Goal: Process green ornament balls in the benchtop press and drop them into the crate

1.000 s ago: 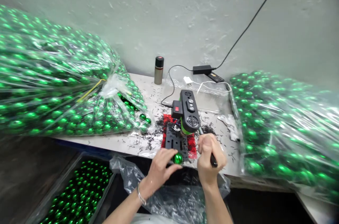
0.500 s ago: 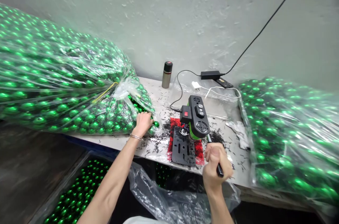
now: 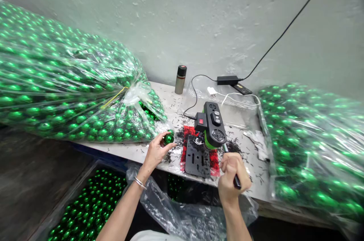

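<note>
My left hand (image 3: 157, 149) pinches a shiny green ball ornament (image 3: 168, 138) between thumb and fingers, just left of a small bench machine. My right hand (image 3: 234, 172) is wrapped around the black lever handle (image 3: 237, 182) of that machine. The machine (image 3: 214, 125) has a black top with round vents and a red switch, and it stands on a slotted black base plate (image 3: 197, 157). Beneath the plate lies a red sheet (image 3: 215, 165) strewn with small black bits. A clear plastic bag of green ball ornaments (image 3: 71, 93), with a torn opening, lies at the left.
At the right is another bag of green balls (image 3: 307, 150). Behind the machine are a spray can (image 3: 180, 79), a black power adapter (image 3: 227, 80), cables and a white plug (image 3: 211, 91). A white cloth (image 3: 258, 144) lies on the bench. Below the front edge, more balls (image 3: 88, 205) fill a plastic-lined container.
My left hand has come away from the bag's opening, moving right and toward me, and now visibly holds a green ball ornament. My right hand stays on the lever handle.
</note>
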A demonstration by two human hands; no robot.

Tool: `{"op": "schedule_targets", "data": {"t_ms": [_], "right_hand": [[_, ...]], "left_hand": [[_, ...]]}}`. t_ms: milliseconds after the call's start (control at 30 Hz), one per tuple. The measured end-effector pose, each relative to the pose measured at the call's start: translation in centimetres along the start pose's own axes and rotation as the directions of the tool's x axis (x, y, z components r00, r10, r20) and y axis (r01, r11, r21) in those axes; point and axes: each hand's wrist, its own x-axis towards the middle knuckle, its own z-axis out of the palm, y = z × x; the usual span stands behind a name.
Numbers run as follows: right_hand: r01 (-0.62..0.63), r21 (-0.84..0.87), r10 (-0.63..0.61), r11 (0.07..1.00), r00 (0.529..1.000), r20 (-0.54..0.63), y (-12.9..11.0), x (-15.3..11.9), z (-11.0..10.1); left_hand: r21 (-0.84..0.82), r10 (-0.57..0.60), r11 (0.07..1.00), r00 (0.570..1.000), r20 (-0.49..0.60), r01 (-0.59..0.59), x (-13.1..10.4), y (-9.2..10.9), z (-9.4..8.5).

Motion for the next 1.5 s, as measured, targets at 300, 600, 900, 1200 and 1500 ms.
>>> {"op": "schedule_targets", "data": {"t_ms": [300, 600, 900, 1200, 1500], "right_hand": [[-0.079, 0.005, 0.079, 0.997, 0.996, -0.047, 0.8, -0.5, -0.5], [-0.646, -0.058, 0.64, 0.761, 0.733, 0.23, -0.2, -7.3, -0.3], [-0.547, -0.118, 0.559, 0.829, 0.799, 0.219, -0.4, -9.7, -2.5], [-0.611, -0.095, 0.613, 0.786, 0.75, 0.247, -0.3, -9.7, -2.3], [-0.852, 0.14, 0.778, 0.505, 0.519, 0.355, 0.7, -9.8, -1.4]], "left_hand": [[-0.445, -0.188, 0.86, 0.966, 0.177, 0.249, -3.0, 0.4, 2.4], [-0.701, -0.234, 0.487, 0.851, 0.47, 0.521, -7.6, 2.4, 5.0], [-0.626, -0.373, -0.061, 0.564, 0.737, 0.778, -10.0, 2.2, 7.8], [-0.631, -0.413, 0.309, 0.698, 0.585, 0.711, -10.0, 2.1, 7.5], [-0.186, 0.015, 0.982, 0.958, 0.285, 0.039, -10.4, 1.9, 7.3]]}}
